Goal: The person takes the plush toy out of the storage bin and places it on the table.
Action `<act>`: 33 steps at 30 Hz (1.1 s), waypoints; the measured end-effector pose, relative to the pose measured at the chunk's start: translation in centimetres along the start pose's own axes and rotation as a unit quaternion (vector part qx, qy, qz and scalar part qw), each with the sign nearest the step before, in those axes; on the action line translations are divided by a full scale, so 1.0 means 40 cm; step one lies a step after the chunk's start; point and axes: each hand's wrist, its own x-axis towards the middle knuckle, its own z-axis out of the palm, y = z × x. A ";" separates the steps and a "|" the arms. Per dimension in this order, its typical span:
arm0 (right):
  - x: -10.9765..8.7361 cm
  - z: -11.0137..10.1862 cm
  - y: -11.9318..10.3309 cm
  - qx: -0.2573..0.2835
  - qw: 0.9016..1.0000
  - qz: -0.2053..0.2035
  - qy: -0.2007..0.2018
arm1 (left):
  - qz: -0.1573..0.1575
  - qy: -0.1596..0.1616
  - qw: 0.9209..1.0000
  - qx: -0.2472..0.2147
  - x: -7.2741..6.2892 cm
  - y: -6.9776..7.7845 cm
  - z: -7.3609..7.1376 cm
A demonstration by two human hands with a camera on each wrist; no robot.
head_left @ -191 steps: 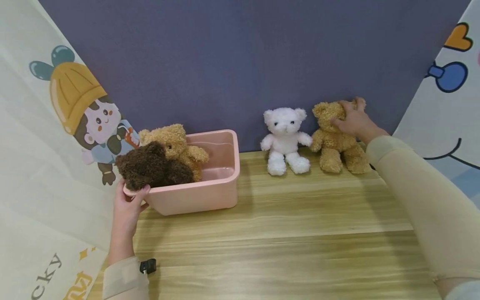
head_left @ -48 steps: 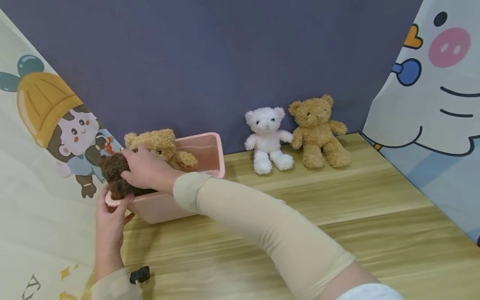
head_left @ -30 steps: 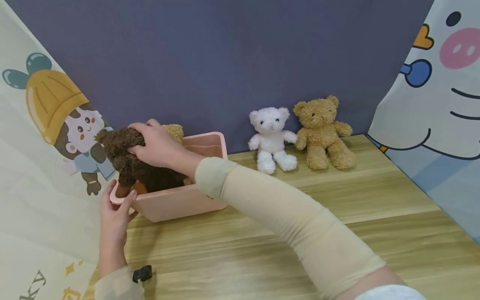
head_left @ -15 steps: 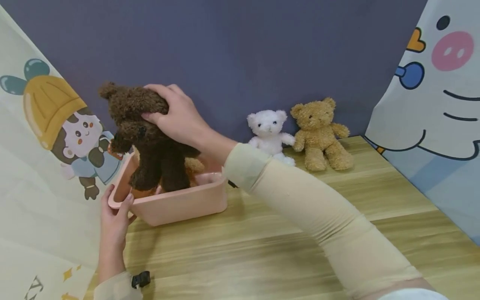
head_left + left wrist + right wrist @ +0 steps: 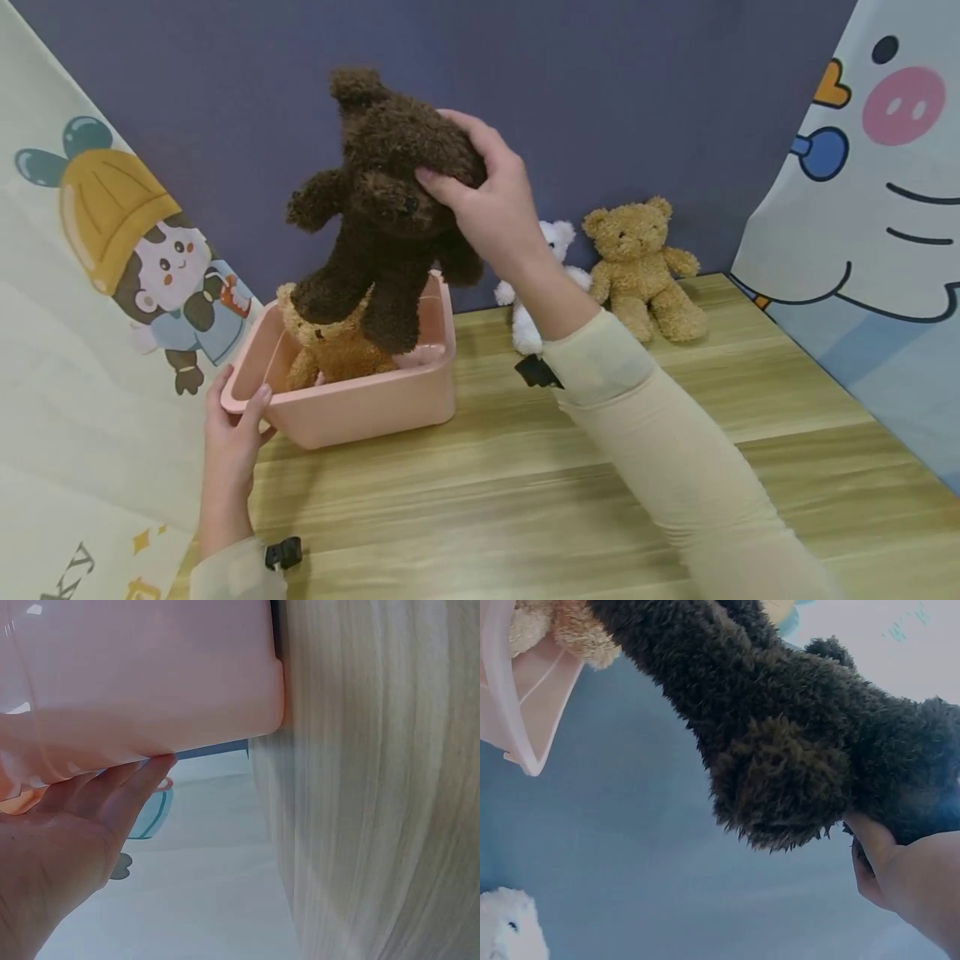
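- Fingers of our right hand [image 5: 498, 196] are clamped on the head of the dark brown bear [image 5: 390, 225], thumb on its face side; in the right wrist view part of our grip is buried in fur.
- We hold that bear over the pink bin [image 5: 367, 408], legs hanging down at the opening. Can't tell if its feet touch the tan bear in the bin [image 5: 341, 358].
- Our left hand [image 5: 234, 442] grips the bin's near left corner: thumb at the rim, fingers against the outside wall, per the left wrist view.
- Bin stands on the wood-grain table [image 5: 525, 508]; we see its far end close to the blue-grey panel [image 5: 600, 100].
- Right of it, the white bear [image 5: 557, 240] sits partly hidden by our forearm.
- Just beside that, we have the second tan bear [image 5: 637, 267], seated upright.
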 end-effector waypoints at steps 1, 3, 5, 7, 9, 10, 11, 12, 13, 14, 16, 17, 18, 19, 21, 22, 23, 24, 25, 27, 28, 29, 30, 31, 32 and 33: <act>-0.013 -0.013 0.001 0.007 1.000 -0.003 0.011 | 0.000 0.001 1.000 0.001 -0.002 0.000 0.001; -0.041 -0.038 0.002 0.014 0.999 -0.009 0.031 | -0.003 0.000 1.000 0.001 -0.002 0.000 0.002; -0.070 -0.062 0.002 0.021 0.998 -0.025 0.049 | -0.003 -0.003 1.000 0.001 -0.004 0.001 0.004; -0.097 -0.084 0.002 0.026 0.997 -0.042 0.063 | -0.002 -0.006 1.000 0.000 -0.005 0.003 0.006; -0.121 -0.105 0.003 0.030 0.995 -0.053 0.074 | -0.002 -0.007 1.000 0.001 -0.006 0.005 0.008; -0.132 -0.114 0.002 0.032 0.995 -0.055 0.079 | -0.002 -0.006 1.000 0.003 -0.007 0.005 0.008; -0.142 -0.122 0.003 0.036 0.994 -0.056 0.084 | -0.003 -0.005 1.000 0.004 -0.009 0.006 0.008; -0.152 -0.131 0.003 0.040 0.994 -0.056 0.089 | -0.004 -0.004 1.000 0.005 -0.009 0.006 0.007; -0.161 -0.139 0.003 0.045 0.993 -0.053 0.094 | -0.005 -0.003 1.000 0.006 -0.010 0.006 0.007; -0.170 -0.146 0.003 0.050 0.992 -0.050 0.100 | -0.006 -0.003 1.000 0.006 -0.009 0.005 0.007; -0.185 -0.161 0.007 0.063 0.990 -0.048 0.113 | -0.005 -0.002 1.000 0.005 -0.009 0.003 0.006; -0.193 -0.167 0.009 0.072 0.989 -0.048 0.119 | -0.004 -0.001 1.000 0.005 -0.008 0.001 0.005; -0.201 -0.173 0.012 0.078 0.988 -0.049 0.126 | -0.003 -0.001 1.000 0.005 -0.008 -0.001 0.004; -0.208 -0.178 0.017 0.086 0.986 -0.050 0.134 | -0.002 0.000 1.000 0.005 -0.007 -0.002 0.004; -0.223 -0.186 0.026 0.108 0.981 -0.054 0.151 | -0.001 0.003 1.000 0.004 -0.007 -0.004 0.003; -0.232 -0.188 0.031 0.116 0.979 -0.054 0.160 | -0.001 0.003 1.000 0.004 -0.007 -0.005 0.002; -0.242 -0.190 0.033 0.131 0.976 -0.052 0.168 | -0.002 0.004 1.000 0.003 -0.007 -0.005 0.002; -0.252 -0.193 0.038 0.140 0.973 -0.052 0.178 | -0.003 0.005 1.000 0.002 -0.007 -0.004 0.002; -0.262 -0.195 0.041 0.147 0.970 -0.048 0.187 | -0.003 0.006 1.000 0.001 -0.007 -0.003 0.002; -0.283 -0.202 0.048 0.147 0.968 -0.038 0.199 | -0.003 0.007 1.000 0.001 -0.004 -0.001 0.003; -0.292 -0.206 0.051 0.144 0.968 -0.031 0.202 | -0.002 0.007 1.000 0.001 -0.003 0.000 0.004; -0.301 -0.210 0.054 0.139 0.969 -0.024 0.204 | -0.002 0.007 1.000 0.001 -0.002 0.001 0.004; -0.308 -0.215 0.058 0.129 0.970 -0.017 0.205 | -0.001 0.007 1.000 0.002 -0.001 0.001 0.005; -0.316 -0.221 0.062 0.115 0.972 -0.007 0.205 | -0.001 0.006 1.000 0.003 0.000 0.002 0.005; -0.323 -0.226 0.066 0.101 0.973 0.000 0.206 | -0.002 0.005 1.000 0.003 0.001 0.002 0.006; -0.329 -0.232 0.070 0.087 0.975 0.007 0.207 | -0.002 0.005 1.000 0.005 0.002 0.002 0.006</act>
